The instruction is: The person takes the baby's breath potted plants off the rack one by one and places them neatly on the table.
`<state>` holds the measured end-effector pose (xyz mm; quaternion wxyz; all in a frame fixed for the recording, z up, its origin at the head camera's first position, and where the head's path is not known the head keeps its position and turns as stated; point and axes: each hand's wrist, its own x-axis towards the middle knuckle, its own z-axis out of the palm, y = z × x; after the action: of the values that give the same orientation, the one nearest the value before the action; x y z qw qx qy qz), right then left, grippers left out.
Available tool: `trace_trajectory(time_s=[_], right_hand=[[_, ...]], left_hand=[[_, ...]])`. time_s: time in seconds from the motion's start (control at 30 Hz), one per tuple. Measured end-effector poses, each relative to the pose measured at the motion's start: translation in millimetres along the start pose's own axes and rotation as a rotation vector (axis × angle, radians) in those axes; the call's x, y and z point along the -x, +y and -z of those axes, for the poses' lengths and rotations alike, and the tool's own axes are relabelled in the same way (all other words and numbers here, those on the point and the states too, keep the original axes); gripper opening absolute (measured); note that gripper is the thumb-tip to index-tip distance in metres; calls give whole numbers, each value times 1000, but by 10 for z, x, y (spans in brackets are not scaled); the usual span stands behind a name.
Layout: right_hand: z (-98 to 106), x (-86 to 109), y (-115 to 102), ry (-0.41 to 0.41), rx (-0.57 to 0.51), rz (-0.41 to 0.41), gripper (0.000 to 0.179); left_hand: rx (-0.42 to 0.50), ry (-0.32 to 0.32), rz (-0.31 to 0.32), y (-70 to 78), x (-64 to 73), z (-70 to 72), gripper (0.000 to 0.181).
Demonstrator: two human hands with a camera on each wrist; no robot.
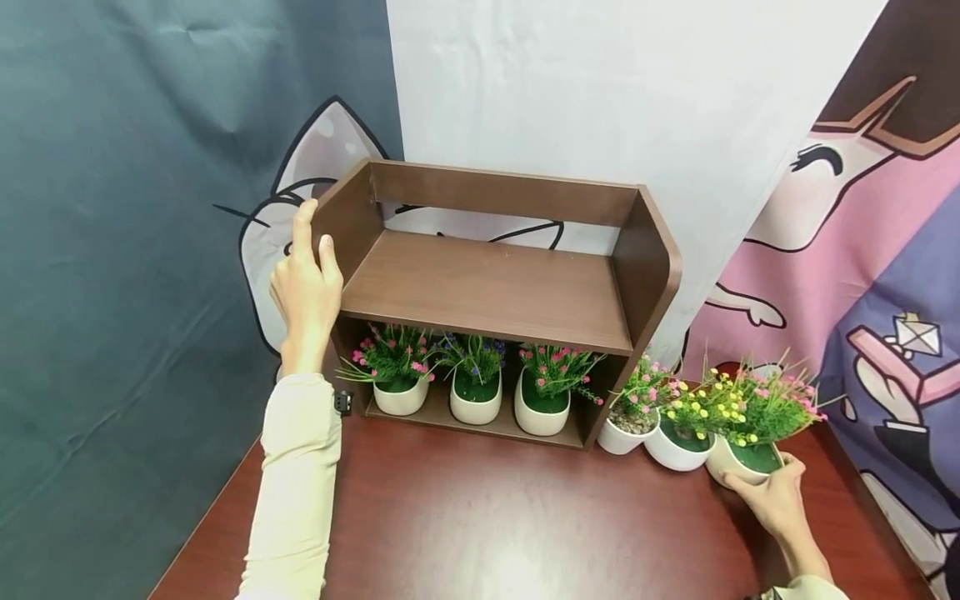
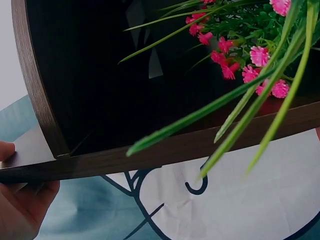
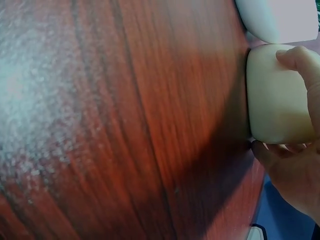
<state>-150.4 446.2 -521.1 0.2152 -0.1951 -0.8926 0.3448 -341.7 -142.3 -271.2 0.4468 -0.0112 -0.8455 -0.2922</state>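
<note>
My left hand (image 1: 306, 279) grips the left side panel of a brown two-tier wooden shelf (image 1: 487, 279). In the left wrist view, its fingers (image 2: 42, 200) lie on one side of the panel edge and a fingertip shows on the other. At the far right, my right hand (image 1: 776, 498) holds a cream pot (image 1: 723, 462) with a pink-flowered artificial plant (image 1: 776, 404). The right wrist view shows the thumb (image 3: 295, 56) across the pot's side and the other fingers around its far side. That pot sits beside a white pot with yellow flowers (image 1: 678, 450).
Inside the lower tier stand three potted artificial plants: pink-flowered (image 1: 400, 396), blue-flowered (image 1: 476, 404) and pink-flowered (image 1: 542, 412). A white pot with pink flowers (image 1: 626, 437) is beside the shelf's right panel. Everything stands on a reddish-brown table (image 1: 480, 508); printed cloth (image 1: 525, 83) hangs behind.
</note>
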Motion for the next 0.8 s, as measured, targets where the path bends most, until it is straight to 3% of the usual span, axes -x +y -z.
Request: trace_trajectory(time_s=[0.2,0.57,0.8], right_hand=[[-8,-4,-30,-5,-14,-23,90],[15,-8,-35,-32,18,22,91],[17,40,29,-16,34,59,92]], left_hand=[[-2,16,-18,-8,-19,-20,40],[-11,11,-1,-66,6,1,40],[8,-13,-25,-32,4,1,41]])
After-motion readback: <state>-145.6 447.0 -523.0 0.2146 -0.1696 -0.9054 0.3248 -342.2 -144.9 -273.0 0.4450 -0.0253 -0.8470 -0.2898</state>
